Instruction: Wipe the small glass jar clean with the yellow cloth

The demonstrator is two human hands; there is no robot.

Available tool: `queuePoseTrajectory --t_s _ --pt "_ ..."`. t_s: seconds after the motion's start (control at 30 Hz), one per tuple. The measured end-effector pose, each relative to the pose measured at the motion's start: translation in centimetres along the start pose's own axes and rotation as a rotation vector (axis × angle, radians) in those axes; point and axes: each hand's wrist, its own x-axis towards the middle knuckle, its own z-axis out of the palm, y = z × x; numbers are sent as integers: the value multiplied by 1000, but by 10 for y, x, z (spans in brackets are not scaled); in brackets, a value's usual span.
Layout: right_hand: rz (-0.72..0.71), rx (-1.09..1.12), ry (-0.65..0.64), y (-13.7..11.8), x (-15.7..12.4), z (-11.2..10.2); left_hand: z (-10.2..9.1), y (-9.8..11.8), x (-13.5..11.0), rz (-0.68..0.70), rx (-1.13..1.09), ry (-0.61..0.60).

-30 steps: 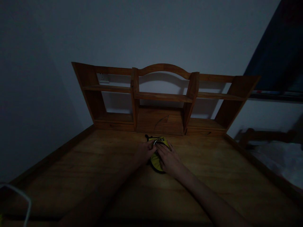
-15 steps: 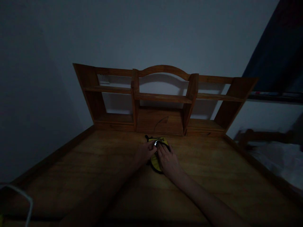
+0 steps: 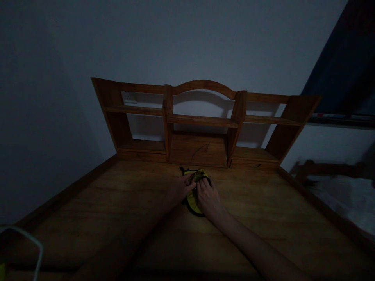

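Observation:
A small yellow pouch [image 3: 193, 205] with black edging lies on the wooden desk, its upper part spread apart. My left hand [image 3: 181, 189] is closed on the left edge of its opening, thumb and fingertips together. From the right, my right hand [image 3: 208, 198] rests over the pouch with fingers bent at the black rim of the opening; it hides much of the middle. Something glossy shows dimly between the hands, too dark to name. A short black tab [image 3: 182, 170] sticks out at the pouch's upper left corner.
Behind the pouch a wooden shelf unit [image 3: 202, 123] spans the back of the desk [image 3: 140, 195]. Raised side edges run along left and right. A white cable [image 3: 32, 239] curves at the lower left. A pale bag or cloth [image 3: 348, 199] lies beyond the right edge.
The fingers of my right hand have bent and drawn back at the opening. A bright shine seen between the hands has dimmed. The pouch stays in place.

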Motion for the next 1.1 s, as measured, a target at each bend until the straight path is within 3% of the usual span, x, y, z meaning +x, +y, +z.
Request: queuePoseTrajectory --t_s 0.17,0.63,0.87,1.1 --pt "-6 163 50 9 2 -2 4 1 1 8 46 25" --pt "33 1011 135 37 -1 12 2 -2 1 1 6 2" --pt "36 923 130 34 -4 10 2 -7 1 -15 -33 -50" --pt "-57 603 63 24 -8 0 -2 -5 1 14 -11 -17"
